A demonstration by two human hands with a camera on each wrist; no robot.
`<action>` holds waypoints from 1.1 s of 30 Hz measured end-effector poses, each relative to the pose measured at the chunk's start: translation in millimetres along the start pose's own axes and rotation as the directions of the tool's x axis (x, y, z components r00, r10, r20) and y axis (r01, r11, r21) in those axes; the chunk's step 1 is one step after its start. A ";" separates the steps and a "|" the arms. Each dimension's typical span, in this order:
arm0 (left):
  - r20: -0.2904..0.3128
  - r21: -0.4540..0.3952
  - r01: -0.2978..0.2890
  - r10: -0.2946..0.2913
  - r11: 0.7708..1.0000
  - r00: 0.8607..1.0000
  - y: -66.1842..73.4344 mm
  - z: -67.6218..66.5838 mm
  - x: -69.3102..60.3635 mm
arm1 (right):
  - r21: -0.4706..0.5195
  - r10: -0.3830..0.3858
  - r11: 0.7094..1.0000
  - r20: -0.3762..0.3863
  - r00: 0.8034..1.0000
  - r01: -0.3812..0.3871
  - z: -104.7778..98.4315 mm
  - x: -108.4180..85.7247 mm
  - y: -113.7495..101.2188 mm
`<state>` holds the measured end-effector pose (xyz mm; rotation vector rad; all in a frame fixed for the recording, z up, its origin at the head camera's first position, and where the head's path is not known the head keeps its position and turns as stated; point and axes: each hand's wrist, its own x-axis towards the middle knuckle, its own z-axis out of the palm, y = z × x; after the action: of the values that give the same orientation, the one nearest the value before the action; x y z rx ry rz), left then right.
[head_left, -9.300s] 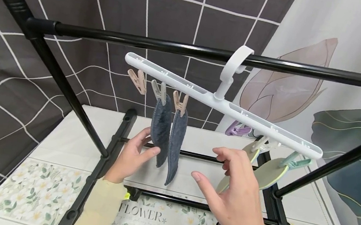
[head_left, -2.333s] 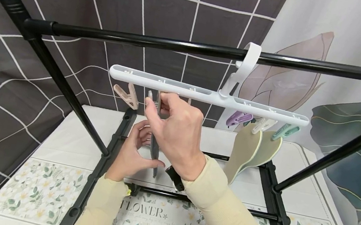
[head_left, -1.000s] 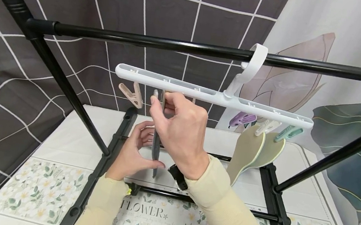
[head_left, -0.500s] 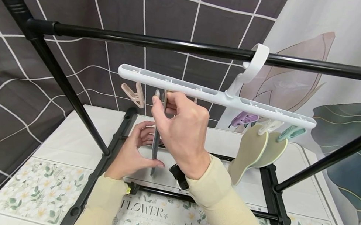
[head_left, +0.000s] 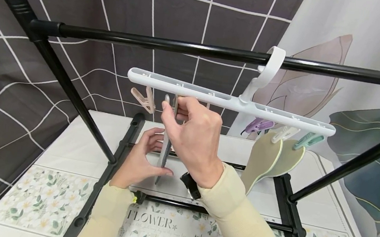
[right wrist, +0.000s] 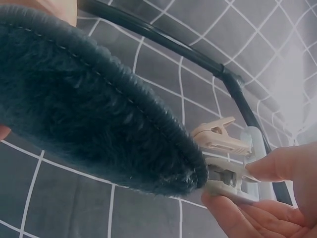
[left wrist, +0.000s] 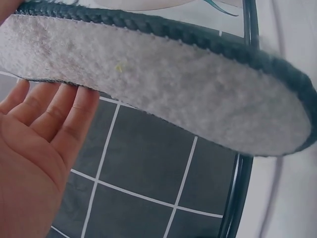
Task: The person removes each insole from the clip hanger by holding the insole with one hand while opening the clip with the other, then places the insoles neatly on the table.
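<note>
In the head view a fuzzy insole point(head_left: 165, 151) hangs nearly edge-on below the white hanger point(head_left: 193, 91). The left wrist view shows its pale grey face point(left wrist: 173, 84) with dark trim; the right wrist view shows dark blue plush point(right wrist: 99, 109). My left hand point(head_left: 137, 159) holds it across its width, thumb at the near edge and fingertips at the other. My right hand point(head_left: 196, 135) pinches a grey clothespin point(right wrist: 230, 181) between thumb and fingers, right at the insole's end. Whether that clothespin bites the insole cannot be told.
A beige clothespin point(head_left: 144, 99) hangs at the hanger's left end. On the right are a purple clothespin point(head_left: 259, 124) and two pale yellow-green insoles point(head_left: 264, 156) clipped up. A black rail point(head_left: 149, 42) carries the hanger; black frame legs point(head_left: 72, 97) stand either side.
Earlier, two dark insoles hung from clips and both hands were apart from the clips; now one dark insole shows. Lately the hanger has slid slightly right, and the insole has turned, showing some pale face.
</note>
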<state>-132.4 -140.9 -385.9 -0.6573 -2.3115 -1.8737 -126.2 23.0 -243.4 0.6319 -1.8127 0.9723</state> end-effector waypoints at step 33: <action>0.027 0.214 0.054 -0.061 0.975 0.998 9.1 -8.6 -5.0 | 0.024 0.034 0.999 0.051 0.998 -0.036 -2.9 0.0 2.4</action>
<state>-126.0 -149.1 -377.1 -0.6054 -2.5314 -1.6144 -126.6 26.8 -243.5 0.6469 -1.8638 1.0117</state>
